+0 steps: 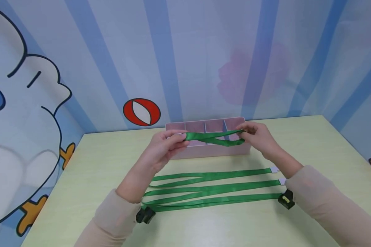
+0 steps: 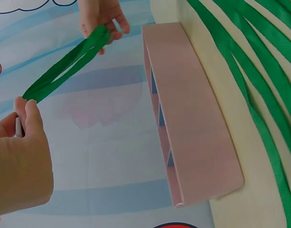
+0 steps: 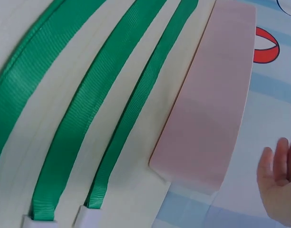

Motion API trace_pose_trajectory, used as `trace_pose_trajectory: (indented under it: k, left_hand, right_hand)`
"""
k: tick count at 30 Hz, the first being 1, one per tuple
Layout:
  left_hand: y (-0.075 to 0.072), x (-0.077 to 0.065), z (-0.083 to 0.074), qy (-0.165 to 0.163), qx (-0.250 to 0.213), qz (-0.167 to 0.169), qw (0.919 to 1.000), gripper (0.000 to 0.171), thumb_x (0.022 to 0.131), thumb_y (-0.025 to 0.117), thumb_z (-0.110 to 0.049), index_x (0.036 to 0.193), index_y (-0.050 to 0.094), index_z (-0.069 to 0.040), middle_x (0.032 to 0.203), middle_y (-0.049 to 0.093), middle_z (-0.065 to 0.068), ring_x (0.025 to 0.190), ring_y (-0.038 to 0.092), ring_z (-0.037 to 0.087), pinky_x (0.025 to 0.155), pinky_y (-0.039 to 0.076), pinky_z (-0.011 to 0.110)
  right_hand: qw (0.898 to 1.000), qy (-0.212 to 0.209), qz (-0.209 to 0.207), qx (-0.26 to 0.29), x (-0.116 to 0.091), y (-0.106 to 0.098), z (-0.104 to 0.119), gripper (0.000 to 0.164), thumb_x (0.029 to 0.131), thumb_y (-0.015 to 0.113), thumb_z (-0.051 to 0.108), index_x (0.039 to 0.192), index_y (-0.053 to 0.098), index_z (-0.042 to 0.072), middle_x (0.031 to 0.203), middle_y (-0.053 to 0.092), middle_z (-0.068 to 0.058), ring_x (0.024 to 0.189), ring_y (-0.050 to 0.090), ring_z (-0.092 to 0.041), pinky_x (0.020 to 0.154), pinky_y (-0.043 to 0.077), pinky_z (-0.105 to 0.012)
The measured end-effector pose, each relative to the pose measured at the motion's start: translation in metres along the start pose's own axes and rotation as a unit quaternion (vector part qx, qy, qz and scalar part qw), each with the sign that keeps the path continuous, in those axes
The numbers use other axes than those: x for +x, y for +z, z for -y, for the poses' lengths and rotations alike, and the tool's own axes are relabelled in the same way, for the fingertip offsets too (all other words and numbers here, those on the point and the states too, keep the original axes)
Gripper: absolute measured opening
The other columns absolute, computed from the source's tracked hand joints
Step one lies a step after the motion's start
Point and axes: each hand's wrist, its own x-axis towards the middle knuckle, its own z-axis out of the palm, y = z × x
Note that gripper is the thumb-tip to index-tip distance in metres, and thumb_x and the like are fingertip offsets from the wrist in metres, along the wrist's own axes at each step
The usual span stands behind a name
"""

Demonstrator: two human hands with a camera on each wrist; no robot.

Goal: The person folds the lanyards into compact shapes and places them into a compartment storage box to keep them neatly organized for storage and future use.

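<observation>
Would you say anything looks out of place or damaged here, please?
Nothing stands out: the pink box sits upright, green straps lie roughly side by side on the table, and the looped strap held by the left hand and right hand looks undamaged.

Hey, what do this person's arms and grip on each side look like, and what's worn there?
Plain, pale beige sleeves end short of the ungloved left grip and right grip. A small black device shows beside the left sleeve; a second device, beside the right one, has a yellowish mark.
</observation>
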Motion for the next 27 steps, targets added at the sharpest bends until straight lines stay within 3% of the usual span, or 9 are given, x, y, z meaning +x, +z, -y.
trace_pose_trajectory:
  k: [3, 7, 12, 17, 21, 24, 27]
  left_hand:
    - [-0.004, 0.002, 0.006, -0.011, 0.004, -0.007, 0.9999, 0.031, 0.094, 0.053, -0.004, 0.123, 0.051, 0.009, 0.079, 0.067, 0.001, 0.071, 0.067, 0.008, 0.075, 0.054, 0.023]
    - [-0.006, 0.007, 0.015, -0.022, 0.004, -0.002, 0.9998, 0.031, 0.094, 0.052, -0.004, 0.122, 0.051, 0.009, 0.078, 0.068, 0.001, 0.071, 0.067, 0.008, 0.074, 0.053, 0.023]
    - [-0.003, 0.011, 0.026, -0.032, 0.008, -0.011, 0.9994, 0.024, 0.093, 0.054, -0.003, 0.114, 0.056, 0.009, 0.075, 0.068, 0.002, 0.07, 0.067, 0.008, 0.072, 0.054, 0.023]
    - [-0.002, 0.013, 0.035, -0.044, 0.031, -0.024, 0.9983, 0.029, 0.093, 0.056, -0.005, 0.118, 0.055, 0.01, 0.075, 0.068, 0.002, 0.071, 0.067, 0.008, 0.071, 0.054, 0.023]
    - [-0.004, 0.014, 0.039, -0.036, 0.055, -0.019, 0.9977, 0.03, 0.093, 0.056, -0.007, 0.117, 0.055, 0.011, 0.076, 0.068, 0.002, 0.071, 0.067, 0.007, 0.071, 0.054, 0.022]
    - [-0.005, 0.014, 0.041, -0.032, 0.072, -0.014, 0.9968, 0.029, 0.093, 0.057, -0.007, 0.115, 0.056, 0.011, 0.076, 0.068, 0.002, 0.07, 0.066, 0.007, 0.071, 0.054, 0.022]
    - [-0.005, 0.014, 0.042, -0.034, 0.081, -0.009, 0.9961, 0.028, 0.093, 0.057, -0.008, 0.114, 0.057, 0.011, 0.076, 0.067, 0.002, 0.07, 0.066, 0.007, 0.072, 0.054, 0.023]
  right_hand:
    - [0.996, -0.022, -0.064, 0.056, 0.0, -0.002, 0.001, 0.025, 0.095, 0.049, 0.006, 0.114, 0.056, -0.007, 0.087, 0.061, 0.008, 0.079, 0.06, -0.003, 0.069, 0.053, -0.019]
    - [0.981, -0.067, -0.133, 0.121, 0.001, -0.001, 0.002, 0.016, 0.094, 0.05, 0.004, 0.105, 0.061, 0.0, 0.085, 0.062, 0.009, 0.074, 0.061, -0.003, 0.066, 0.053, -0.017]
    - [0.964, -0.095, -0.211, 0.128, 0.003, 0.005, 0.007, 0.016, 0.094, 0.048, 0.001, 0.097, 0.063, 0.007, 0.091, 0.063, 0.009, 0.069, 0.059, -0.004, 0.062, 0.052, -0.015]
    - [0.947, -0.098, -0.284, 0.11, 0.005, 0.008, 0.012, 0.018, 0.093, 0.046, 0.0, 0.092, 0.062, 0.008, 0.083, 0.061, 0.006, 0.064, 0.057, -0.005, 0.06, 0.05, -0.016]
    - [0.947, -0.108, -0.288, 0.094, 0.005, 0.007, 0.014, 0.016, 0.093, 0.047, 0.0, 0.094, 0.062, 0.004, 0.083, 0.061, 0.008, 0.063, 0.057, -0.005, 0.058, 0.05, -0.016]
    - [0.954, -0.112, -0.264, 0.089, 0.004, 0.005, 0.016, 0.016, 0.095, 0.047, 0.004, 0.098, 0.062, 0.0, 0.087, 0.062, 0.01, 0.06, 0.055, -0.006, 0.057, 0.049, -0.016]
    - [0.96, -0.117, -0.236, 0.1, 0.002, 0.002, 0.018, 0.018, 0.097, 0.046, 0.006, 0.096, 0.063, 0.003, 0.086, 0.062, 0.009, 0.056, 0.051, -0.006, 0.054, 0.047, -0.016]
